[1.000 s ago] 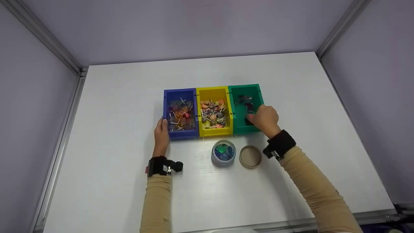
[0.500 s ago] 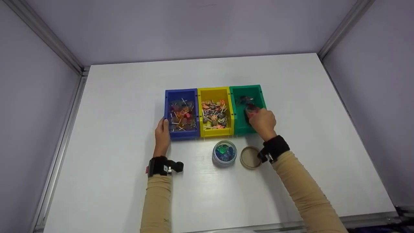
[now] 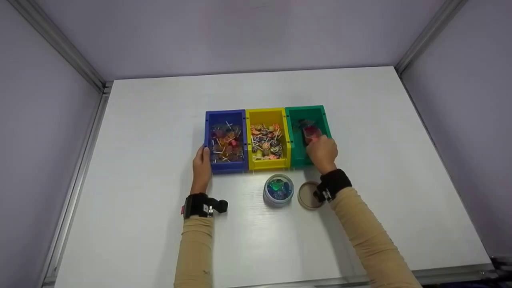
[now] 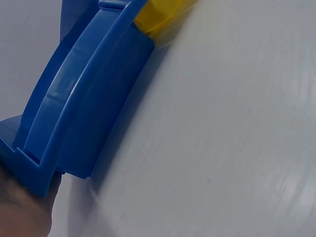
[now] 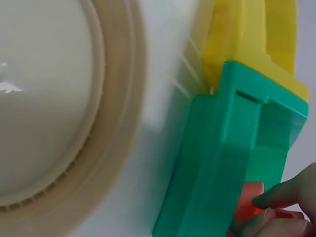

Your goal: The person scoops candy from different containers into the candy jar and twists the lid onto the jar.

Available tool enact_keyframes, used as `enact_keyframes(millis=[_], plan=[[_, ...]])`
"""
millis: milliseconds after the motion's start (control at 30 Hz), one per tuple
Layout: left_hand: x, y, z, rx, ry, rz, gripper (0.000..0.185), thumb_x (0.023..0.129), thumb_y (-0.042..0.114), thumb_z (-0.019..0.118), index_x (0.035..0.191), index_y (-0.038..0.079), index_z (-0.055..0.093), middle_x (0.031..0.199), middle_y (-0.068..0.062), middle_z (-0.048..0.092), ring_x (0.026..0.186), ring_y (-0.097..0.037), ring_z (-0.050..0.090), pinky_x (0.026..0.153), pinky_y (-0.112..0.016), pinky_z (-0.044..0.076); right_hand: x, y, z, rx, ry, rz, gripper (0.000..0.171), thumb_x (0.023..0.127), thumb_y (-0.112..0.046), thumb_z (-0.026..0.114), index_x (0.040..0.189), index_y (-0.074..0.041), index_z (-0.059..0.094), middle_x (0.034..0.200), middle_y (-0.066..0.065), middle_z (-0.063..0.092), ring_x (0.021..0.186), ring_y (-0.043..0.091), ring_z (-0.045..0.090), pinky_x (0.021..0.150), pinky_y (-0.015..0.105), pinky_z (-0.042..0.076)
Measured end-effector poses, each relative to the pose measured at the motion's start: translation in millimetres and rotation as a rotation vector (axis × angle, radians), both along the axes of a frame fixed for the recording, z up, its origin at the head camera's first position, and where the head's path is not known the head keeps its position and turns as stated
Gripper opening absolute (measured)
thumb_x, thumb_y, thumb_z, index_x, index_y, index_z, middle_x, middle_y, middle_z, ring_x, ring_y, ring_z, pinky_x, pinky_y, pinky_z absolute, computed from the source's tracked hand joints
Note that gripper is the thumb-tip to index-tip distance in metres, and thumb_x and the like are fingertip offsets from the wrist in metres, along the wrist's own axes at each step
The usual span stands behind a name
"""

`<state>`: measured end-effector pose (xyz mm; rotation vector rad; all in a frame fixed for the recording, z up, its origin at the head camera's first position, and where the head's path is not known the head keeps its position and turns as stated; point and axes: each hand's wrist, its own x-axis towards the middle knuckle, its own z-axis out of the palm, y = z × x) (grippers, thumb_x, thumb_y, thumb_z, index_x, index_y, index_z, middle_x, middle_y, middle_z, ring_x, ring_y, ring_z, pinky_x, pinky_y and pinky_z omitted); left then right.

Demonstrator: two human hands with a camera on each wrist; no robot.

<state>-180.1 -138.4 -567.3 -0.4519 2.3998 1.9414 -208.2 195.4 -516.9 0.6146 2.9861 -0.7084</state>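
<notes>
Three joined bins stand in a row: a blue bin (image 3: 226, 167), a yellow bin (image 3: 268, 164) and a green bin (image 3: 306, 110). My left hand (image 3: 201, 168) holds the blue bin at its near left side, thumb by the rim. In the green bin, my right hand (image 3: 322, 153) grips a see-through red scoop (image 3: 312, 133); the right wrist view shows thumb and fingers (image 5: 276, 195) pinching its red handle (image 5: 249, 197). Dark wrapped pieces (image 3: 306, 122) lie just beyond the scoop. Lollipops (image 3: 228, 142) fill the blue bin, and striped lollipops (image 3: 266, 140) the yellow one.
In front of the bins stands an uncovered round jar (image 3: 279, 191) with blue and green pieces inside. Right of it lies a round tan lid (image 3: 308, 196), partly under the right wrist camera. Walls enclose the white table (image 3: 132, 160) at the back and sides.
My right hand has shifted slightly left and nearer to me within the green bin, and more of the red scoop shows. The left hand keeps its place on the blue bin.
</notes>
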Motion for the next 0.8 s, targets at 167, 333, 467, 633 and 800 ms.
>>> enact_keyframes(millis=[167,333,467,633,800], plan=[[-0.4,0.9,2.2,0.003,-0.001,0.005,0.051,0.106,0.025,0.034,0.147,-0.004,0.033,0.154,-0.023,0.036,0.147,-0.034,0.030,0.124,-0.044,0.026,-1.7,-1.1,-7.0,-0.019,0.010,-0.016,0.033,0.091,-0.015,0.049,0.096,0.013,0.067,0.098,0.030,0.070,0.089,0.040,0.069,0.079,0.055,0.058],[-0.6,1.1,2.0,-0.006,0.009,0.008,0.050,0.106,0.024,0.035,0.146,-0.005,0.034,0.152,-0.024,0.038,0.146,-0.035,0.032,0.124,-0.045,0.027,-1.6,-1.2,-10.9,-0.031,-0.003,-0.023,0.031,0.091,-0.014,0.050,0.094,0.011,0.068,0.095,0.027,0.071,0.079,0.030,0.064,0.077,0.052,0.059],[-0.5,1.0,1.6,-0.007,0.017,0.008,0.049,0.106,0.023,0.035,0.146,-0.005,0.035,0.151,-0.024,0.038,0.146,-0.035,0.032,0.123,-0.045,0.027,-1.8,-0.8,-13.0,-0.031,-0.002,-0.016,0.031,0.092,-0.015,0.051,0.093,0.010,0.068,0.094,0.026,0.071,0.077,0.028,0.061,0.077,0.051,0.059],[-0.2,1.2,1.5,0.007,0.009,0.006,0.050,0.106,0.024,0.034,0.147,-0.004,0.034,0.153,-0.023,0.037,0.146,-0.034,0.031,0.124,-0.044,0.026,-0.3,0.3,-15.2,-0.009,0.026,0.017,0.032,0.094,-0.016,0.052,0.095,0.012,0.068,0.093,0.028,0.071,0.078,0.031,0.064,0.077,0.052,0.058],[0.2,0.8,1.1,0.005,0.000,0.007,0.050,0.106,0.024,0.034,0.147,-0.004,0.033,0.153,-0.023,0.037,0.146,-0.035,0.031,0.124,-0.045,0.026,4.8,1.2,-18.7,0.017,0.095,0.054,0.030,0.095,-0.014,0.053,0.087,0.011,0.068,0.085,0.027,0.071,0.071,0.027,0.059,0.070,0.052,0.056]])
